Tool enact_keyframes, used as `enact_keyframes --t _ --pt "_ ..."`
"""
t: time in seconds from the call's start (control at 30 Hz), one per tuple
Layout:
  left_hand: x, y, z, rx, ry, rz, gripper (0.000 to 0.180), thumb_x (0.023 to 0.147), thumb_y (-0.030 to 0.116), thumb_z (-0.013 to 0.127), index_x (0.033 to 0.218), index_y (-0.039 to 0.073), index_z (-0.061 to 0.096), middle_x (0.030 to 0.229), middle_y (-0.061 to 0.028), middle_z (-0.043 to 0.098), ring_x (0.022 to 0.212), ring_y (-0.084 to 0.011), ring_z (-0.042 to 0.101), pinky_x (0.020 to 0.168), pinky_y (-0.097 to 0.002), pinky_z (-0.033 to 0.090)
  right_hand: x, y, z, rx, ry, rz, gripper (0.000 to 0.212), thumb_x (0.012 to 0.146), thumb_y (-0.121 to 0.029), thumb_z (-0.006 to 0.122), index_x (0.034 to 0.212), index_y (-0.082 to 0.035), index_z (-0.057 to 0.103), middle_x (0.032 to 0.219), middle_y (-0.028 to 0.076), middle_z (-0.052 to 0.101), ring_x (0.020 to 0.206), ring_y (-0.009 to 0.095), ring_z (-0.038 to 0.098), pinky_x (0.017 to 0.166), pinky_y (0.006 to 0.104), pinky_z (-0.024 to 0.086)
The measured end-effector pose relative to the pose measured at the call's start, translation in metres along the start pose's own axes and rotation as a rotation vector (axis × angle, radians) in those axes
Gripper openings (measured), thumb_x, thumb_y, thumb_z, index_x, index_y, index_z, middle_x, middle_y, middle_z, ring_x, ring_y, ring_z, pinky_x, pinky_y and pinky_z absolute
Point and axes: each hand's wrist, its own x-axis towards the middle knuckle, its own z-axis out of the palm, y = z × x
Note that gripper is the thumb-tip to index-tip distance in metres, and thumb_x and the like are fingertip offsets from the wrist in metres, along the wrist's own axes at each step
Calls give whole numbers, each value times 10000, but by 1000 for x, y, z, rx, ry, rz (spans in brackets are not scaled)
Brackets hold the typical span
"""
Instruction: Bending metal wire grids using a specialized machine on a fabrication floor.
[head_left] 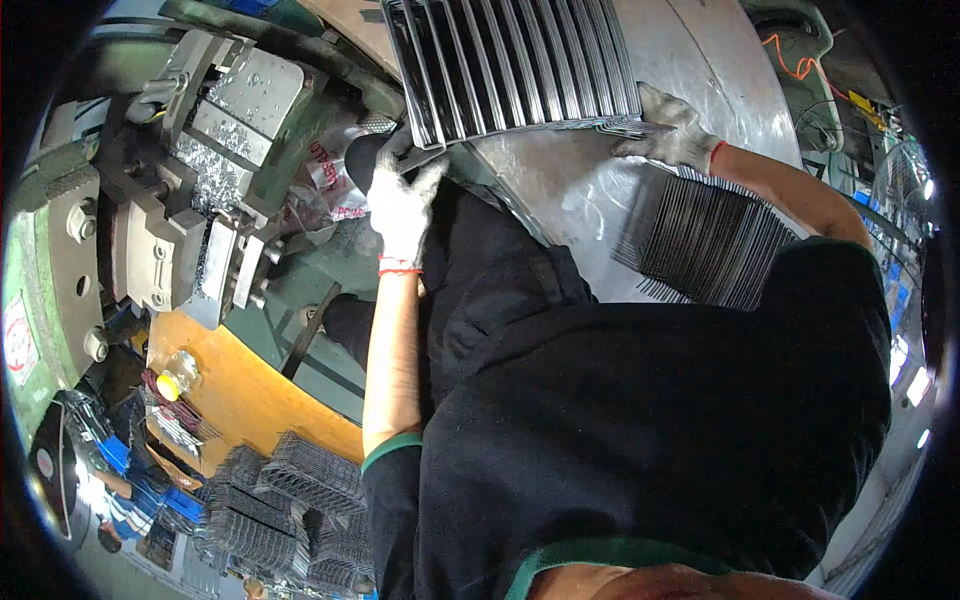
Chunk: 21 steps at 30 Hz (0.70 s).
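Observation:
A stack of dark metal wire racks (pixel 520 75) with long parallel bars lies at the top centre, on the metal table. My left hand (pixel 403 208), in a white knit glove with a red cuff, is at its near left corner, fingers and thumb around the edge. On the right my right hand (pixel 672 130), gloved too, holds the near right corner, where several thin rack edges stick out. Part of the fingers of both hands is hidden by the racks. Just below my right hand lies a second stack of thin dark wire racks (pixel 705 240).
To the left stands a green machine with a metal clamping block (pixel 155 250) and a wet steel plate (pixel 255 90). A clear bottle with a yellow cap (pixel 178 378) is on the orange board (pixel 225 365). More rack stacks (pixel 260 510) lie at lower left; a person (pixel 135 505) is beyond.

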Motion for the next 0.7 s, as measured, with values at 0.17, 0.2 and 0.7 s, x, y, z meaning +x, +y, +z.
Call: enact_keyframes --t 0.17,0.2,0.7 --pt "-3 21 -7 206 4 -14 395 757 247 758 1086 59 645 960 -132 694 863 -209 672 772 -306 506 2 -15 -26 134 -235 184 574 796 -574 609 1169 -143 548 1023 80 638 955 270 618 847 356 507" --pt "-5 23 -7 279 10 -14 371 758 248 757 1064 64 657 953 -128 697 859 -207 673 770 -304 506 2 -16 -29 206 -282 223 506 819 -545 600 1163 -173 586 1017 56 663 941 244 633 840 334 518" --pt "5 6 -9 359 13 221 302 788 244 705 1032 66 681 985 -126 684 912 -264 663 817 -331 511 17 26 -13 362 -305 213 368 765 -406 727 977 -111 666 868 104 671 813 264 637 775 355 514"
